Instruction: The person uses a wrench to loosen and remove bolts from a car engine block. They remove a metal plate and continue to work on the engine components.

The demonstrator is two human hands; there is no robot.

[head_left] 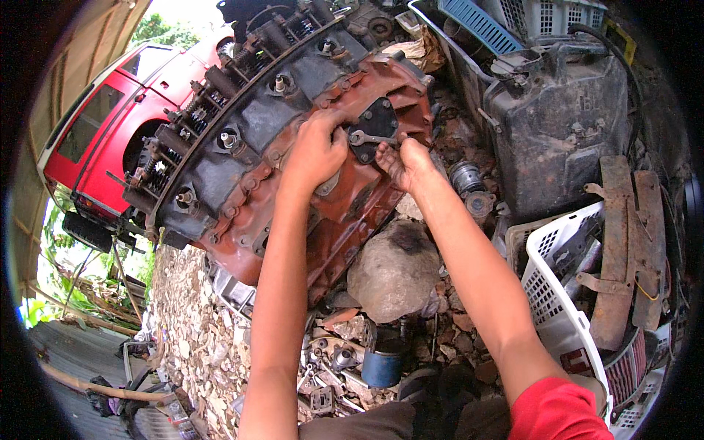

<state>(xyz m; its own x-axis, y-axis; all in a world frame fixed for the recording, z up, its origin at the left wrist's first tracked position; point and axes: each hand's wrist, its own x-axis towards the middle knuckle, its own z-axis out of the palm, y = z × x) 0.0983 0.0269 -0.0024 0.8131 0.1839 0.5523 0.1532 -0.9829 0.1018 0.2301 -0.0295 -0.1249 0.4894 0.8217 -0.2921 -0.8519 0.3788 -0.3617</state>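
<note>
A large engine (293, 183) with a reddish-brown block and a black head lies tilted in front of me. On its side sits a small black cover plate (380, 116) with several bolts. My right hand (408, 163) pinches the far end of a combination wrench (375, 138), palm turned partly up. The wrench's other end lies over a bolt at the cover's left edge; I cannot tell if it is seated. My left hand (320, 150) rests on the block left of the cover, fingers bent and pressed together; anything under them is hidden.
A large stone (396, 273) sits below the block on rubble. Near my feet are a blue can (383, 367) and loose metal parts (323, 374). At right stand a dirty jerrycan (554, 125) and a white crate (551, 282). A red vehicle (110, 139) is at left.
</note>
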